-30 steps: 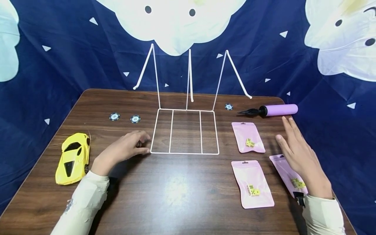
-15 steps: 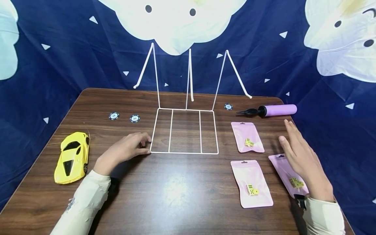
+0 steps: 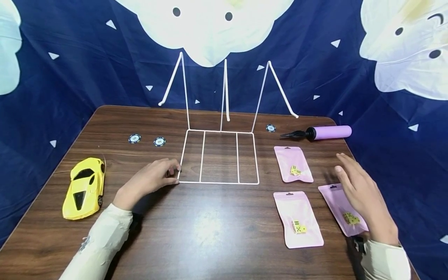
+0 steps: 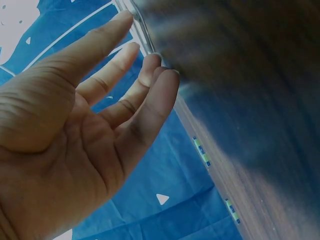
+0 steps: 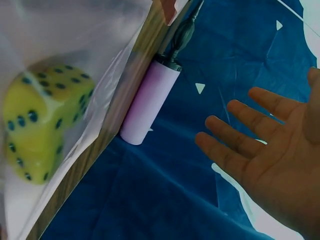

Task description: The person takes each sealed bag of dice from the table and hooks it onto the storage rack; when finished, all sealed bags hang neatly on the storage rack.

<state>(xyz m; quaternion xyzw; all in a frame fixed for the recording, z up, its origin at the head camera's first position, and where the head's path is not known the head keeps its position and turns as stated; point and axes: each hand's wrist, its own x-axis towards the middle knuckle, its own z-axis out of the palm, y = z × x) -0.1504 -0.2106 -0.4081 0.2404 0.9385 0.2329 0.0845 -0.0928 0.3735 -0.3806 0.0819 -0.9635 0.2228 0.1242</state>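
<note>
- Loosely curved, the left hand (image 3: 151,179) is set at the white wire rack's (image 3: 218,182) edge, left of it a yellow car (image 3: 84,188).
- One pink pouch (image 3: 337,203) is part-hidden by the outstretched right hand (image 3: 365,198), a purple pump (image 3: 332,132) beyond.

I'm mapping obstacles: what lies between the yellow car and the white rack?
The left hand, at the white rack; the head view shows it.

R. hand (image 3: 368,198) has been drawn back slightly from purple pump (image 3: 331,132) vs. prev. frames; L. hand (image 3: 150,179) brought marginally closer to wire rack (image 3: 218,183).
</note>
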